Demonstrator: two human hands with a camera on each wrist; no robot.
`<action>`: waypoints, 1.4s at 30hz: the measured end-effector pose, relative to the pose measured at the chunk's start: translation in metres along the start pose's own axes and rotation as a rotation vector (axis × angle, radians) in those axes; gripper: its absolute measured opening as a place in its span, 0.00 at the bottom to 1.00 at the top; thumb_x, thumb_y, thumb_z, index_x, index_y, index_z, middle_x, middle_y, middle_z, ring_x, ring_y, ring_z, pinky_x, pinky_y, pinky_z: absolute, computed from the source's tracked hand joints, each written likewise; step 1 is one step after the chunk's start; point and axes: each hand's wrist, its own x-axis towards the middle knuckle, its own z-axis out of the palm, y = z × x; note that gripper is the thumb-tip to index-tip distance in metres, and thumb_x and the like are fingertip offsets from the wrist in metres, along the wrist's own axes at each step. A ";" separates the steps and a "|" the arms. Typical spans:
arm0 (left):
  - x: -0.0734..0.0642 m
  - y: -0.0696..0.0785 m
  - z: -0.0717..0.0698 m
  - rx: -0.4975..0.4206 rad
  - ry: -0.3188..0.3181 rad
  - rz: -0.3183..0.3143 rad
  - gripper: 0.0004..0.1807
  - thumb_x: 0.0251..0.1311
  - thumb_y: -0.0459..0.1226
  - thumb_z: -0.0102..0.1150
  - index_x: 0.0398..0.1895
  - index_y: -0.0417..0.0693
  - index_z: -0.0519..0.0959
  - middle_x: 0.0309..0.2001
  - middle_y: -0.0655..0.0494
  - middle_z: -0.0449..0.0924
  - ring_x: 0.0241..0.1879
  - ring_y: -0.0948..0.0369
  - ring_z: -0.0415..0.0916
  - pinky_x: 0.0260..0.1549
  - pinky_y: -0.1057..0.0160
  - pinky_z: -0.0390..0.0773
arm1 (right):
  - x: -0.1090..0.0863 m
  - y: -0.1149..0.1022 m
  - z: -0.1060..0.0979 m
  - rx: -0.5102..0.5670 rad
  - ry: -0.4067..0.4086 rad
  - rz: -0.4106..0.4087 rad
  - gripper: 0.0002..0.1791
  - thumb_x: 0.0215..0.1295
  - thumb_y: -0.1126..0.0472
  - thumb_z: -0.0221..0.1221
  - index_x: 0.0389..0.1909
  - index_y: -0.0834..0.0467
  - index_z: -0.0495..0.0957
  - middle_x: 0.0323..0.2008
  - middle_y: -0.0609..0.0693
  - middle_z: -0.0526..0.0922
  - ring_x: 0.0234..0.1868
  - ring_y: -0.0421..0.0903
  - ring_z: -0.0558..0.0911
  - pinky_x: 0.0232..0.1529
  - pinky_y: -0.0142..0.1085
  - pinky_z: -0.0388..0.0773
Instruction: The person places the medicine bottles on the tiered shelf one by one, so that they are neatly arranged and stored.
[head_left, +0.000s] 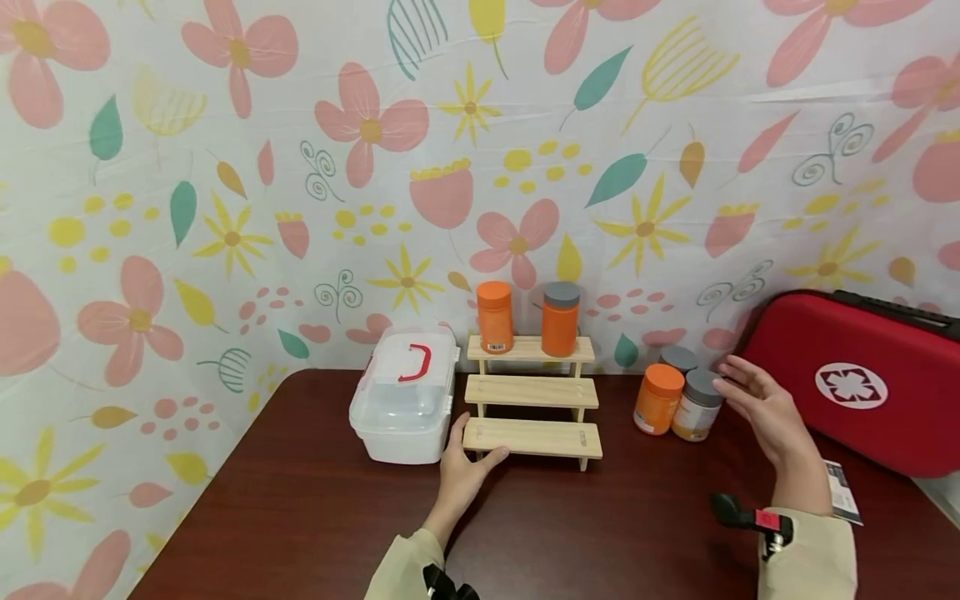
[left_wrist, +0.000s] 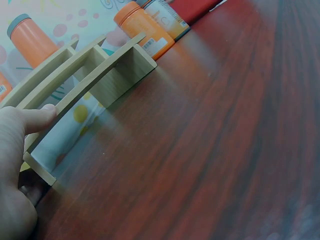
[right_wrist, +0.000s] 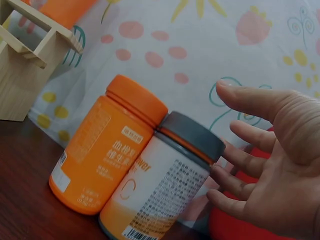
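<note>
Soft, even light fills the head view, bright on the patterned backdrop (head_left: 525, 167); the left wrist view is hazy and bluish, with glare on the tabletop (left_wrist: 210, 150) and the wooden stand (left_wrist: 102, 71) bowed by distortion. The right wrist view is dimmer; fine label print (right_wrist: 162, 192) blurs

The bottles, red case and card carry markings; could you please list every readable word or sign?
"ower": white-labelled bottle
"C": same bottle, small print too blurred.
Orange bottle: Chinese characters, too blurred to quote.
Red case: white round sign, no letters visible.
Card: too small to read.
Shelf bottles: none readable.
</note>
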 end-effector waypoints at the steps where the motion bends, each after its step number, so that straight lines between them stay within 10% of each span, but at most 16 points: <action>1: -0.001 -0.001 0.000 0.004 -0.005 0.000 0.48 0.49 0.44 0.74 0.72 0.44 0.60 0.69 0.40 0.67 0.70 0.43 0.61 0.65 0.39 0.63 | 0.000 0.002 -0.001 -0.004 -0.009 0.006 0.24 0.71 0.61 0.55 0.63 0.39 0.63 0.46 0.26 0.71 0.44 0.18 0.74 0.42 0.14 0.72; 11: -0.001 -0.001 -0.009 0.014 0.004 0.023 0.49 0.50 0.44 0.74 0.72 0.42 0.59 0.69 0.39 0.66 0.69 0.42 0.61 0.64 0.38 0.64 | 0.006 0.019 0.010 -0.225 0.006 0.139 0.38 0.70 0.51 0.57 0.76 0.42 0.51 0.73 0.43 0.54 0.59 0.26 0.61 0.45 0.16 0.67; 17: 0.002 0.000 -0.003 0.001 -0.005 0.026 0.49 0.49 0.44 0.74 0.72 0.42 0.59 0.68 0.40 0.67 0.69 0.44 0.62 0.65 0.39 0.64 | 0.006 0.019 0.006 -0.330 0.017 0.120 0.38 0.69 0.50 0.58 0.76 0.42 0.52 0.57 0.33 0.62 0.48 0.28 0.63 0.42 0.16 0.68; 22: 0.001 0.000 -0.001 -0.004 0.002 0.013 0.48 0.48 0.42 0.75 0.72 0.42 0.60 0.68 0.40 0.68 0.69 0.44 0.63 0.65 0.40 0.63 | 0.007 0.021 0.004 -0.351 0.021 0.124 0.39 0.68 0.51 0.59 0.76 0.42 0.52 0.62 0.41 0.63 0.46 0.23 0.64 0.41 0.15 0.67; 29: 0.001 0.001 0.001 0.002 0.008 0.011 0.48 0.48 0.43 0.75 0.72 0.42 0.60 0.67 0.40 0.69 0.68 0.44 0.63 0.65 0.41 0.63 | 0.010 0.024 0.002 -0.305 -0.003 0.142 0.40 0.68 0.52 0.59 0.76 0.43 0.51 0.49 0.24 0.63 0.46 0.22 0.66 0.41 0.15 0.67; 42: 0.003 0.000 0.001 -0.002 0.007 0.014 0.48 0.49 0.42 0.75 0.72 0.42 0.60 0.67 0.41 0.69 0.68 0.45 0.64 0.65 0.41 0.64 | 0.012 0.032 0.000 -0.297 -0.050 0.179 0.44 0.69 0.51 0.58 0.78 0.52 0.44 0.46 0.23 0.63 0.44 0.20 0.67 0.41 0.16 0.68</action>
